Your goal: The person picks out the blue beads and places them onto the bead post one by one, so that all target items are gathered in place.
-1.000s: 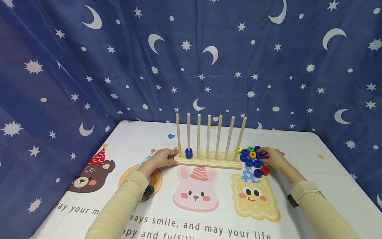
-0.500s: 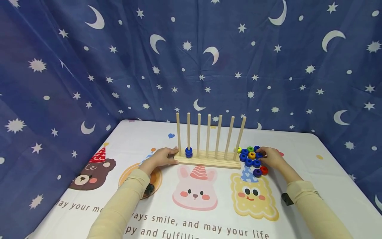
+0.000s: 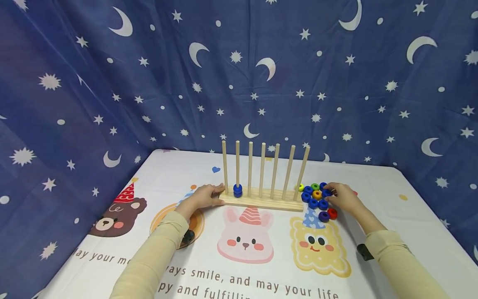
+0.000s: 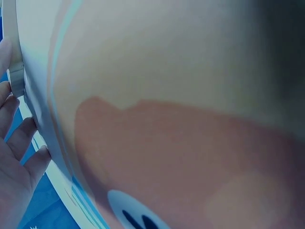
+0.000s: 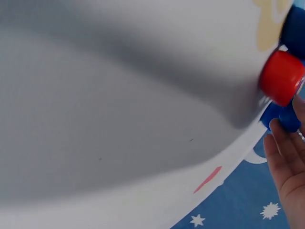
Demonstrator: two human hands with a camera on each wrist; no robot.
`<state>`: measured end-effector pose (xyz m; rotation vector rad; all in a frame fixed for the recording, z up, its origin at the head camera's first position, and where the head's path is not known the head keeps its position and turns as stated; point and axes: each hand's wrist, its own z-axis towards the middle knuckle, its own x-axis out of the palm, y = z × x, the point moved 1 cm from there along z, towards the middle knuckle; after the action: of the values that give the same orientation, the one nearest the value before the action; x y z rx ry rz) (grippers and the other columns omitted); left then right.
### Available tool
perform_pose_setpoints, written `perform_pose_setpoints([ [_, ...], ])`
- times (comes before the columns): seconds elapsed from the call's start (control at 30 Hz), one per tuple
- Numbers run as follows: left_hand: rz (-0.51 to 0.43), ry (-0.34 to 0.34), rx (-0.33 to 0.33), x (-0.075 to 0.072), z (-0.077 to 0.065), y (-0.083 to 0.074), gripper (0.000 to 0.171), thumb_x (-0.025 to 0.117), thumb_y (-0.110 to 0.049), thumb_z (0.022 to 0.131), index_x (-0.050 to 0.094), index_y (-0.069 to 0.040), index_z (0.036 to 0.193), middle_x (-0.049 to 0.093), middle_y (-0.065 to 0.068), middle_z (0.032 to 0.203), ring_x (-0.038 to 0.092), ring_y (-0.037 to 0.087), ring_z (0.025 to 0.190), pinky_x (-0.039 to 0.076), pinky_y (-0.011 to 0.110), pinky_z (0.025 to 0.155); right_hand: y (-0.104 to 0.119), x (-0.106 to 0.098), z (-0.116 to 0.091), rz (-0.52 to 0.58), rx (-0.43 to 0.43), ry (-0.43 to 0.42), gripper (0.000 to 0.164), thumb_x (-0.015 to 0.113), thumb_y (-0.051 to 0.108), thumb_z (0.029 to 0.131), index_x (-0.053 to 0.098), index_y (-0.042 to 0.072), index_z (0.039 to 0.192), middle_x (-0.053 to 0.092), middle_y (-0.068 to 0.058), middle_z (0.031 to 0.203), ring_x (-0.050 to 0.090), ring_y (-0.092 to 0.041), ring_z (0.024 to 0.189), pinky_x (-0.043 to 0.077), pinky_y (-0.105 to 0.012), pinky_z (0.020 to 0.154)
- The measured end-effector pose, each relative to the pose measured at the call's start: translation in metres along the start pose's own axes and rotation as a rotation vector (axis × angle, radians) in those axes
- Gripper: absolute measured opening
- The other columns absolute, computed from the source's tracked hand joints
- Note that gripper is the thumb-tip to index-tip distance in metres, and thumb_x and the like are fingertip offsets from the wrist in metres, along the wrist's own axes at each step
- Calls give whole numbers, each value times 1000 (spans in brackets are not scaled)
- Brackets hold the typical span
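At the right edge of the loose bead cluster [image 3: 313, 204], the right hand [image 3: 344, 197] pinches a blue bead [image 3: 326, 193] between thumb and fingers, while the left hand [image 3: 201, 197] clasps the left end of the wooden base [image 3: 261, 202]. Left of the pinched bead lies an orange bead [image 3: 316, 194], with a green bead [image 3: 315, 186] on the far side and a red bead [image 3: 332, 213] nearer. Two stacked blue beads [image 3: 237, 191] encircle the base's second peg [image 3: 237, 166] from the left, with a white printed tablecloth [image 3: 392, 216] beneath.
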<state>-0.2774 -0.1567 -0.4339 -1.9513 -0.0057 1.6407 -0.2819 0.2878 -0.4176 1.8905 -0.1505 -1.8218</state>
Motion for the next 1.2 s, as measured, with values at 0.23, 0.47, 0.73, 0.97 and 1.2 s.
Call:
perform_pose_setpoints([
  [0.23, -3, -5, 12, 0, -2, 3, 60, 71, -30, 83, 51, -5, 134, 45, 13, 142, 46, 40, 127, 39, 47, 105, 10, 0, -1, 16, -5, -35, 32, 68, 2, 82, 61, -12, 110, 64, -28, 103, 62, -36, 90, 53, -50, 84],
  [0.47, -12, -6, 1, 0, -4, 4, 59, 71, -29, 84, 51, -6, 134, 44, 12, 142, 46, 40, 127, 39, 48, 105, 22, 1, -5, 60, -57, -98, 34, 69, 3, 81, 61, -12, 110, 64, -29, 104, 64, -38, 88, 55, -49, 81],
  [0.73, -10, -2, 8, 0, -2, 3, 60, 71, -29, 83, 50, -6, 135, 44, 12, 142, 46, 40, 127, 39, 46, 105, 30, 1, -7, 91, -77, -141, 30, 69, 3, 82, 62, -10, 107, 64, -26, 99, 64, -34, 85, 55, -49, 80],
  [0.97, -5, -5, 4, 2, 0, 1, 59, 71, -30, 83, 51, -7, 134, 45, 12, 142, 47, 40, 126, 41, 47, 104, 35, 0, -12, 146, -118, -199, 30, 72, 7, 81, 64, -7, 106, 66, -20, 94, 64, -29, 82, 56, -47, 79],
  [1.2, -1, -3, -12, 2, 1, 2, 59, 70, -31, 84, 50, -8, 135, 44, 10, 143, 45, 40, 128, 38, 47, 106, 43, 1, -15, 176, -176, -297, 33, 75, 9, 79, 65, -6, 106, 66, -19, 96, 64, -30, 81, 55, -45, 79],
])
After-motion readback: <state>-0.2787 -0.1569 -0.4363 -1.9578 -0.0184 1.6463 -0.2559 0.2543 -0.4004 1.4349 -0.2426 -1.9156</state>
